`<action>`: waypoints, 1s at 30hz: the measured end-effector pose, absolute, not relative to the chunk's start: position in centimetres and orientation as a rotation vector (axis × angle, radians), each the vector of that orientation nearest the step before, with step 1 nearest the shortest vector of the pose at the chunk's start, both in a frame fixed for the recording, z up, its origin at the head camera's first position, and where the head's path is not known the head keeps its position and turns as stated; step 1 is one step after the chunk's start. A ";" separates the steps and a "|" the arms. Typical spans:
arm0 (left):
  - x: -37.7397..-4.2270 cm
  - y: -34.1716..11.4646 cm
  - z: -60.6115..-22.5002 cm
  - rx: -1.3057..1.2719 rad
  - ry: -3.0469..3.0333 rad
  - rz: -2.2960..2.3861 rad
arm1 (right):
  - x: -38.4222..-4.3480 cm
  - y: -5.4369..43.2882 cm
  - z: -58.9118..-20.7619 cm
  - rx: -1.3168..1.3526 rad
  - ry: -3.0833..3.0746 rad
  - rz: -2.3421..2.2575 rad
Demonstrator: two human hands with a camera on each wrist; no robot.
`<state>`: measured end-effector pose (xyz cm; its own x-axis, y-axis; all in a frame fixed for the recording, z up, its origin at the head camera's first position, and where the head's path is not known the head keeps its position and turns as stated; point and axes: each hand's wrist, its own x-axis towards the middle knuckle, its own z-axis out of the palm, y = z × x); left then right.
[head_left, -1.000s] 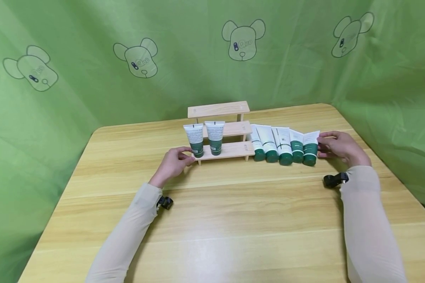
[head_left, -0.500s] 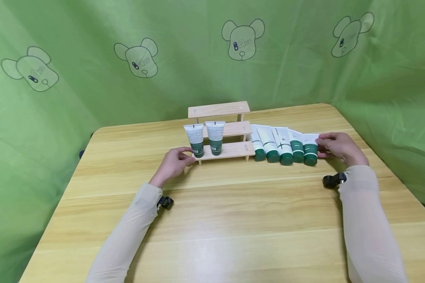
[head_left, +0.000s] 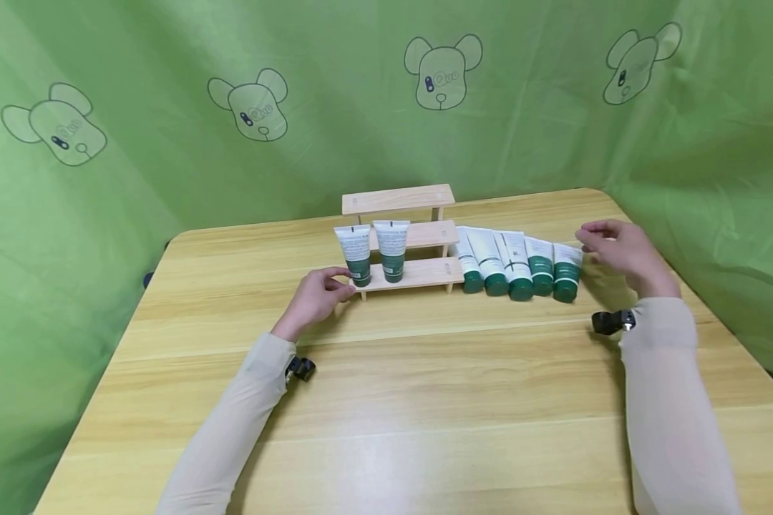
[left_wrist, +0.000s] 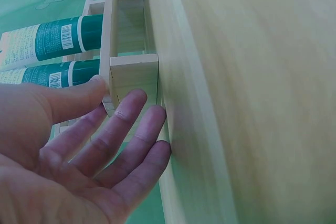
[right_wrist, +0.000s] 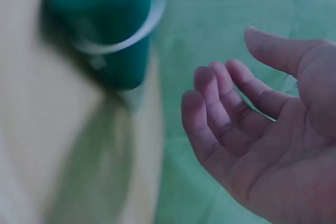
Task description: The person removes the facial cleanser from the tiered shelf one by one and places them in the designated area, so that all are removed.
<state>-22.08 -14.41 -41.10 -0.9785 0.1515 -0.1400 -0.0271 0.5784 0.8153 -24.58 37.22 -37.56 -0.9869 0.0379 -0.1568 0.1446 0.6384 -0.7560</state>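
Note:
My left hand [head_left: 315, 295] is at the left end of the lowest step of a three-tier wooden display stand [head_left: 430, 270]. The left wrist view shows its thumb and index finger pinching the step's end [left_wrist: 109, 35], the other fingers loosely bent. Two white-and-green squeeze tubes [head_left: 356, 256] stand cap-down on that step. Just right of the stand, several similar tubes lie in a row, caps toward me. Over the table beyond the rightmost tube [head_left: 567, 273], my right hand [head_left: 626, 252] hovers with nothing in it. In the right wrist view its fingers are relaxed, apart from the blurred green tube [right_wrist: 105, 30].
The wooden table [head_left: 386, 400] extends toward me in front of the stand. A green curtain [head_left: 341, 93] with bear-head prints hangs behind and along both sides. The stand's top tier [head_left: 398, 199] and middle tier [head_left: 433, 233] rise behind the lowest step.
My right hand has let go of the rightmost tube and lifted up and away from it. That tube now lies flatter in the row. The left hand stays put.

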 end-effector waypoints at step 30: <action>-21.8 -14.4 -40.8 0.083 2.599 1.356 | -23.0 18.3 -32.2 -0.587 2.879 -1.345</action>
<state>-21.77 -14.39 -40.80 -0.9767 0.1453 -0.1579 -0.0464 0.5756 0.8164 -23.02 18.30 -32.15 -0.9301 -0.2858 0.2306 -0.3602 0.5882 -0.7241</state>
